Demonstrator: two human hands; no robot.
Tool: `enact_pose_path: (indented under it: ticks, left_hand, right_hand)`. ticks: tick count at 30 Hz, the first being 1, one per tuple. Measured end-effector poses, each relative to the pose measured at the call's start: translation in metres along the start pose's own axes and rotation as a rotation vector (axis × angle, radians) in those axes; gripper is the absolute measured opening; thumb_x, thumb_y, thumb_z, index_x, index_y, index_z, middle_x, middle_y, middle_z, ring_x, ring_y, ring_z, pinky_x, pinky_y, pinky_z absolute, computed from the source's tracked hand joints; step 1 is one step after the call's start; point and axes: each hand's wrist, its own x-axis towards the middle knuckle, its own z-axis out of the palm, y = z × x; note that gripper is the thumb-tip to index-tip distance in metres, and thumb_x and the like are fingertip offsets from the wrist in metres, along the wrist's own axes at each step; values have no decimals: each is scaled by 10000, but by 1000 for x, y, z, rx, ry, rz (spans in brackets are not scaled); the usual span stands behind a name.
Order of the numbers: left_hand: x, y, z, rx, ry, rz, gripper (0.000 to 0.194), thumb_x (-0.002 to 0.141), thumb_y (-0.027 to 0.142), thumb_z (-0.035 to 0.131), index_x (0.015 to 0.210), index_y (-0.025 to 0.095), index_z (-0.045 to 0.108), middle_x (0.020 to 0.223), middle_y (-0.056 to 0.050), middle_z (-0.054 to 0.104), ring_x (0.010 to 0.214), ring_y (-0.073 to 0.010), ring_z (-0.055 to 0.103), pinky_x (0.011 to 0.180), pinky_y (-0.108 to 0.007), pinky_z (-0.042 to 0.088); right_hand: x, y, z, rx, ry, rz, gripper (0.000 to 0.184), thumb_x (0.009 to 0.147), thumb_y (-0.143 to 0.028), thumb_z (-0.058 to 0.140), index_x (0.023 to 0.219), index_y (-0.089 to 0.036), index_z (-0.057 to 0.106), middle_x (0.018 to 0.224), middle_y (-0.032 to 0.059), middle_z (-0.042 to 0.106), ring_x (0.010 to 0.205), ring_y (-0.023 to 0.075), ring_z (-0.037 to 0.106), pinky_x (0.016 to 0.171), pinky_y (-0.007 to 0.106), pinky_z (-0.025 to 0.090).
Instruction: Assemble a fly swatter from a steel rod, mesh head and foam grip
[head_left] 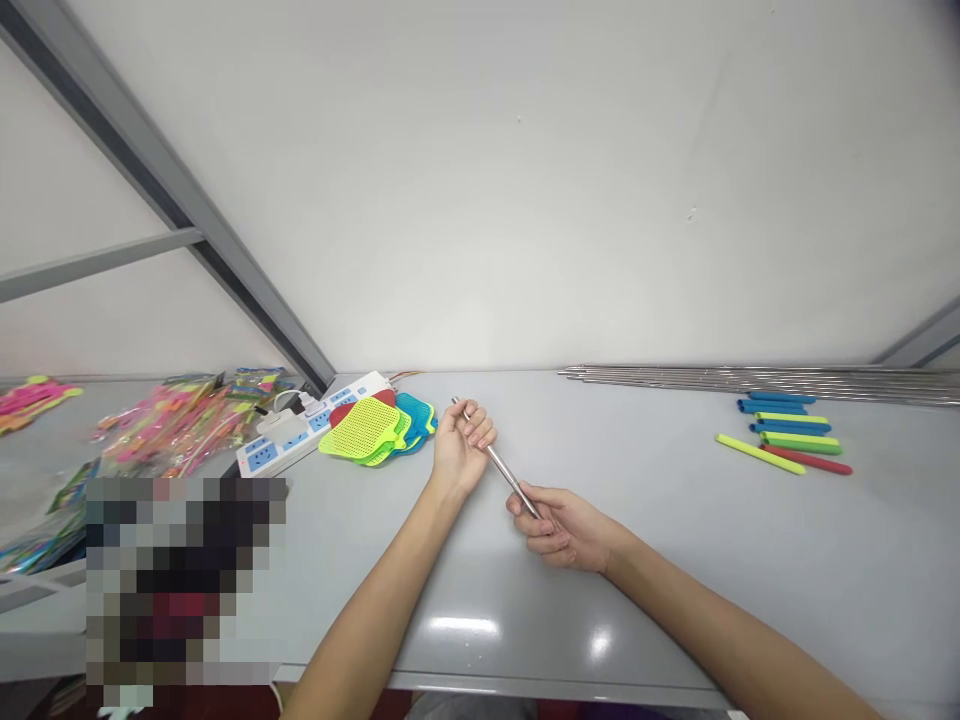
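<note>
In the middle of the frame we see a slim, silvery metal rod (507, 473), straight and shiny, slanting from its upper-left end down toward the lower right, with light catching along its bare middle stretch. Our left hand (463, 440) closes around the upper part of the rod, fingers curled over it and the tip poking out just above them; its forearm rises from the bottom edge, left of centre. Our right hand (553, 525) grips the lower part, thumb and fingers pinching it, the palm turned partly up, its forearm reaching in from the lower right corner. Beneath both hands spreads a smooth grey counter (465, 560), with two bright reflections near the bottom centre. Just left of our left hand lie perforated, paddle-shaped plastic pieces (364, 430) in yellow-green, blue and red, overlapping a white power strip (281, 450) with blue socket panels. At the right, coloured tubes (795, 430) in blue, green, yellow and red lie in a loose group, and behind them a bundle of long thin metal rods (750, 380) runs along the foot of a pale wall (525, 200). Clear-wrapped colourful packets (180, 420) fill the left side, beyond a grey metal frame (225, 245).
</note>
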Motion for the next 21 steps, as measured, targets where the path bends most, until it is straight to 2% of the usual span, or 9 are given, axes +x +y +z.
enact_pose_path:
  ticks: [10, 17, 21]
  left_hand:
    - [-1, -1, 2, 41, 7, 0, 147, 770, 230, 365, 663, 152, 430, 473, 59, 250, 370, -41, 274, 375, -163, 268]
    - [-10, -34, 10, 70, 1, -201, 161, 767, 259, 383, 652, 151, 416, 470, 64, 244, 352, -33, 243, 344, -154, 237]
    - [-12, -35, 12, 72, 8, -223, 176, 767, 274, 388, 640, 153, 407, 461, 66, 237, 346, -37, 244, 343, -158, 245]
  right_hand:
    - [1, -1, -1, 1, 3, -10, 233, 819, -366, 343, 818, -166, 462, 487, -69, 244, 324, 30, 147, 264, 144, 97]
    - [1, -3, 1, -28, 89, -117, 235, 802, -394, 365, 810, -178, 455, 471, -75, 243, 329, 34, 141, 286, 148, 109]
    - [1, -2, 3, -64, 119, -151, 219, 792, -377, 388, 818, -172, 460, 492, -72, 243, 339, 30, 144, 297, 149, 111]
